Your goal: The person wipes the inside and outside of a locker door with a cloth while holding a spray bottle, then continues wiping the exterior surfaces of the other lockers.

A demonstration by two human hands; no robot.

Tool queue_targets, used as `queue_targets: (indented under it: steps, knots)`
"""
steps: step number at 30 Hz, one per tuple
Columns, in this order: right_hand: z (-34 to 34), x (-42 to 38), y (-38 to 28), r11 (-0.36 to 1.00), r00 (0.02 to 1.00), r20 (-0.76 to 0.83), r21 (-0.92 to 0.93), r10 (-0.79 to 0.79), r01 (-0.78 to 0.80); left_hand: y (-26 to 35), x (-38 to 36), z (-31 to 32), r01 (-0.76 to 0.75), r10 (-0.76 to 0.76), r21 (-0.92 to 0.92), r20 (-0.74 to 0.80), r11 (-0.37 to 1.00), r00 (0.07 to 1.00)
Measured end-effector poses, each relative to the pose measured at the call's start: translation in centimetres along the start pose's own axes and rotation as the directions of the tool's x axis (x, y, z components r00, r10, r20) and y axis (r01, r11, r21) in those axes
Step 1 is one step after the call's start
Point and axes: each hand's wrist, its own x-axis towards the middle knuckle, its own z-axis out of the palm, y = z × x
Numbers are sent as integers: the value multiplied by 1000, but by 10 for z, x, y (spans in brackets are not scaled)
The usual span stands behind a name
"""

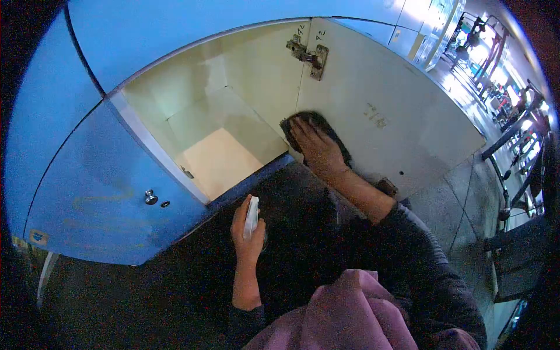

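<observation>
Blue lockers [87, 192] surround us: our left hand [248, 230] grips a light, rigid spray bottle [251, 217] by its neck; rightward, our right hand [318, 149] lies flat, pressing a soft dark cloth [315, 119] against the open door [396, 111].

R hand [317, 149] presses dark cloth [318, 119] on locker door [408, 116] (open); L hand [247, 230] grips spray bottle [251, 216].

"92" is handwritten atop the open locker door [373, 99].
</observation>
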Motion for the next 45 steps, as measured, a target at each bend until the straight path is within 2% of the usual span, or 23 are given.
queue_targets:
  steps: [1, 2, 3, 5, 8, 11, 12, 15, 18, 21, 23, 25, 27, 31, 33, 35, 38, 39, 42, 44, 45]
  knots:
    - [-24, 8, 9, 1000, 1000, -12, -15, 9, -10, -5, 0, 1, -35, 35, 15, 0, 999, 999]
    - [-33, 21, 19, 986, 968, -249, -156, 10, -51, -13, 0, 1, -68, 68, 32, 3, 997, 998]
    - [-54, 31, 30, 998, 956, -291, -23, 47, -56, -16, 0, 0, -100, 100, 51, 6, 994, 995]
    - [-80, 44, 48, 996, 966, -257, -67, 41, -60, -14, -1, 1, -100, 99, 72, 16, 992, 995]
    - [-68, 49, 48, 976, 949, -311, -191, 43, -107, -15, 2, 3, -103, 102, 88, 16, 991, 995]
    - [-60, 37, 33, 950, 971, -233, -289, 52, -121, -1, 1, 2, -66, 66, 94, 10, 993, 998]
    - [-30, 31, 23, 960, 964, -252, -240, 82, -145, 4, 0, 2, -47, 47, 95, 8, 994, 999]
    - [17, -5, -8, 986, 992, -81, 144, 95, -83, 1, -1, 1, -68, 70, 112, -8, 991, 998]
    - [24, -45, -31, 857, 981, 146, 481, 131, -186, -8, 0, 1, -58, 58, 28, -1, 998, 998]
    - [54, -77, -47, 937, 960, 264, 301, 95, -175, -13, 0, 1, -104, 105, 43, -14, 994, 994]
    - [63, -84, -47, 901, 948, 310, 389, 70, -194, -9, 0, -1, -80, 79, 56, 25, 995, 997]
    - [57, -82, -44, 892, 966, 245, 413, 86, -184, -7, -1, -3, -61, 59, 48, 39, 997, 998]
    - [49, -73, -31, 919, 989, 65, 365, 133, -148, -9, -3, -2, -47, 46, 13, 26, 999, 999]
    - [-50, -41, 16, 977, 975, -116, 116, 190, -177, -11, -2, 0, -92, 93, 86, -10, 992, 996]
    - [-107, -23, 41, 948, 924, -241, -49, 296, -316, -5, -2, 2, -75, 75, 56, 7, 996, 997]
    - [-145, -16, 62, 893, 836, -385, -62, 390, -446, -10, 0, 3, -112, 111, 114, 15, 987, 994]
    - [-158, -16, 75, 853, 810, -434, -156, 394, -498, -10, 2, 6, -100, 99, 96, 22, 990, 995]
    - [-153, -18, 74, 859, 834, -393, -175, 386, -481, -9, 2, 6, -84, 83, 74, 23, 994, 996]
    - [-126, -33, 50, 882, 898, -240, -214, 369, -420, -14, 3, 7, -119, 118, 171, 14, 978, 993]
    - [-83, -57, 31, 922, 950, -147, -241, 274, -303, -10, 0, 6, -118, 115, 125, 31, 985, 993]
    - [-56, -69, 21, 954, 965, -45, -149, 258, -261, -8, 1, 5, -118, 114, 101, 38, 988, 993]
